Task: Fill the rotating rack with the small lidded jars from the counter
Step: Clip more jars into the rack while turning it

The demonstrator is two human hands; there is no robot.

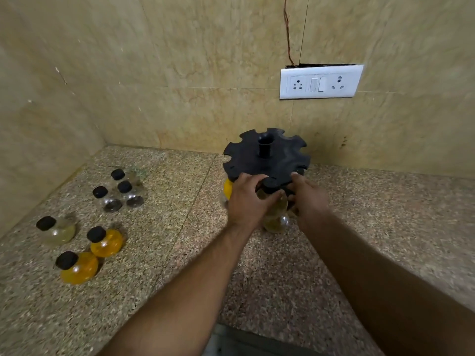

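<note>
Left hand [246, 199], right hand [309, 200] around jar [277, 220]

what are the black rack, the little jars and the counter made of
Black notched rotating rack: likely moulded plastic, evenly dull and matte.
Small round clear jars with black lids: see-through with glossy highlights; glass or clear plastic, cannot tell.
Speckled brown counter: looks like granite or similar stone, with a fine mottled grain.

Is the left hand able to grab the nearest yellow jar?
Probably, once free: the left hand grips a pale jar at the rack, but the yellow jar stands unblocked on the counter.
</note>
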